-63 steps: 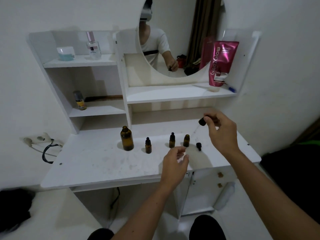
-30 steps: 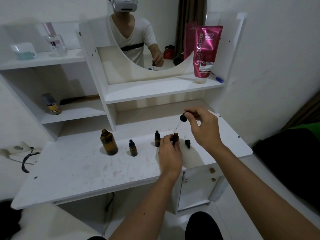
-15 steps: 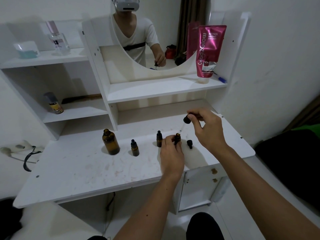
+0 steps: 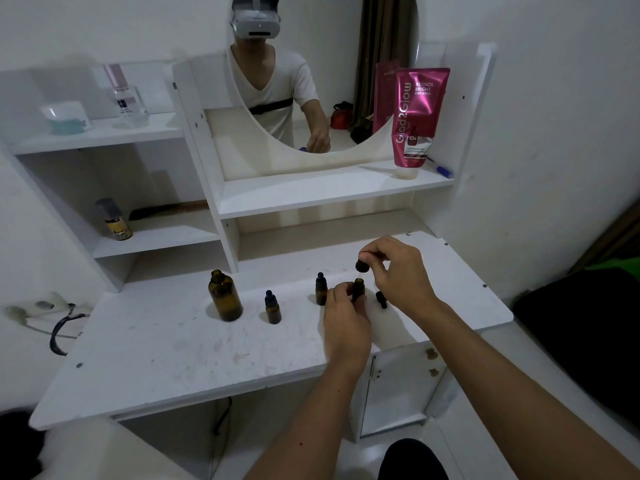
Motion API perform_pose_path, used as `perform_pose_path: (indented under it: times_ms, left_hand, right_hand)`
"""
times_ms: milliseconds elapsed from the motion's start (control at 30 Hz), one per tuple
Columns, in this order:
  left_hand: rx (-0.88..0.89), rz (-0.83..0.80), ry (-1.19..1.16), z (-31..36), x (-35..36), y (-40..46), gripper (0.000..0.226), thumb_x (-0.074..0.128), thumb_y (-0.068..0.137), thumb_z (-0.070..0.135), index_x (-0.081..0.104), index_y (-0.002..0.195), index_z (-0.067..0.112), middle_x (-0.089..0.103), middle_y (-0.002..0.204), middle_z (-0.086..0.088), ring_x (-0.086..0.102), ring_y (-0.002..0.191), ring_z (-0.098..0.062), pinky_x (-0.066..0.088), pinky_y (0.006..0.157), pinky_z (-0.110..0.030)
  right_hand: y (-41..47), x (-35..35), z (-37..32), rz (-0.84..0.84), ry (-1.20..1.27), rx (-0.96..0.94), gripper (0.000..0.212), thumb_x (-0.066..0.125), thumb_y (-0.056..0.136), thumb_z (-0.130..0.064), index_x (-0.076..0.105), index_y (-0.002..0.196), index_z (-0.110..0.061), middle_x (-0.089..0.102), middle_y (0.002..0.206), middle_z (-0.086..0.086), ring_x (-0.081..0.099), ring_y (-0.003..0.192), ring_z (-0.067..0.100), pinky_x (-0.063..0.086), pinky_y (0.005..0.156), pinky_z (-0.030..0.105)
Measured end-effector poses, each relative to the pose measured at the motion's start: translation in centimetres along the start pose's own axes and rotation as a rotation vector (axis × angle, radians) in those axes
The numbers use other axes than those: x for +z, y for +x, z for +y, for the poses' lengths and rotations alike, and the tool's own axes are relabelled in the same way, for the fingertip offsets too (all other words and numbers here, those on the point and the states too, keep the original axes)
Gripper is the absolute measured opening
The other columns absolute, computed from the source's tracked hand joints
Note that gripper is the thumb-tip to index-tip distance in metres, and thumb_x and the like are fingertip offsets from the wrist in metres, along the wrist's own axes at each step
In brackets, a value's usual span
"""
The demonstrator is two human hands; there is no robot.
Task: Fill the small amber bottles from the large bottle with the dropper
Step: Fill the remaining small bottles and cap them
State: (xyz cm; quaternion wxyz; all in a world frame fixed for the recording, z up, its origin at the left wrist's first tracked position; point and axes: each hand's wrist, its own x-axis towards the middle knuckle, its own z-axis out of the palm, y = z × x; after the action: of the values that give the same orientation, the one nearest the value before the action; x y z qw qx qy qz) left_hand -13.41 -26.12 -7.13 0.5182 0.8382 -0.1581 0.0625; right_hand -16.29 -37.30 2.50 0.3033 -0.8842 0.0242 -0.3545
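Note:
The large amber bottle stands uncapped on the white table. To its right stand two small amber bottles with black dropper caps, one nearer and one farther. My left hand grips a third small amber bottle, which is uncapped. My right hand pinches the black bulb of the dropper just above that bottle's mouth; the glass stem is too thin to make out. A loose black cap lies beside the held bottle, partly behind my right hand.
Shelves rise at the back of the table, with a pink tube, a small spray can, a perfume bottle and a jar. A round mirror reflects a person. A black cable hangs at the left wall.
My left hand reached forward and took hold of the uncapped small bottle. My right hand lowered the dropper until its bulb sits just above the bottle's mouth.

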Motion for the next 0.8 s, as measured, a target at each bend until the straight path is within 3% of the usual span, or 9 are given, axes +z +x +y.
perform_pose_path:
  times_ms: [167, 267, 333, 533, 800]
  left_hand:
    - [0.02, 0.002, 0.008, 0.0, 0.0, -0.2, 0.021, 0.049, 0.107, 0.034, 0.059, 0.124, 0.027, 0.064, 0.123, 0.011, 0.063, 0.109, -0.01, 0.056, 0.091, -0.029]
    - [0.018, 0.005, 0.03, 0.1, -0.1, -0.2, 0.022, 0.048, 0.107, 0.034, 0.059, 0.125, 0.025, 0.064, 0.123, 0.011, 0.063, 0.107, -0.01, 0.051, 0.086, -0.023]
    - [0.017, 0.0, 0.041, 0.0, -0.1, -0.3, 0.022, 0.048, 0.107, 0.034, 0.058, 0.126, 0.026, 0.064, 0.123, 0.012, 0.062, 0.107, -0.009, 0.048, 0.083, -0.021]
    - [0.029, 0.001, 0.058, 0.2, -0.1, -0.2, 0.022, 0.045, 0.107, 0.036, 0.056, 0.124, 0.028, 0.064, 0.12, 0.013, 0.062, 0.105, -0.009, 0.047, 0.08, -0.022]
    - [0.022, -0.045, 0.062, 0.2, -0.5, -0.3, 0.032, 0.045, 0.107, 0.039, 0.051, 0.135, 0.023, 0.062, 0.133, 0.006, 0.061, 0.116, -0.015, 0.054, 0.093, -0.032]
  right_hand:
    - [-0.5, -0.1, -0.3, -0.031, 0.068, 0.097, 0.012, 0.07, 0.096, -0.012, 0.074, 0.107, -0.012, 0.074, 0.095, -0.005, 0.07, 0.088, 0.001, 0.055, 0.084, 0.013]
    - [-0.7, 0.0, -0.5, -0.012, 0.08, 0.124, 0.007, 0.07, 0.095, -0.009, 0.075, 0.1, -0.011, 0.073, 0.09, -0.008, 0.069, 0.088, -0.003, 0.05, 0.081, 0.006]
    - [-0.7, 0.1, -0.7, 0.006, 0.076, 0.127, 0.005, 0.071, 0.094, -0.008, 0.074, 0.092, -0.011, 0.073, 0.086, -0.009, 0.069, 0.084, -0.001, 0.051, 0.078, 0.008]
    - [-0.4, 0.1, -1.0, -0.003, 0.019, 0.052, 0.011, 0.07, 0.092, -0.005, 0.072, 0.085, -0.013, 0.072, 0.08, -0.008, 0.07, 0.076, 0.008, 0.058, 0.078, 0.031]
    - [-0.5, -1.6, -2.1, 0.016, -0.047, -0.002, 0.006, 0.068, 0.097, -0.012, 0.073, 0.1, -0.012, 0.072, 0.094, -0.004, 0.067, 0.082, 0.005, 0.056, 0.081, 0.022]
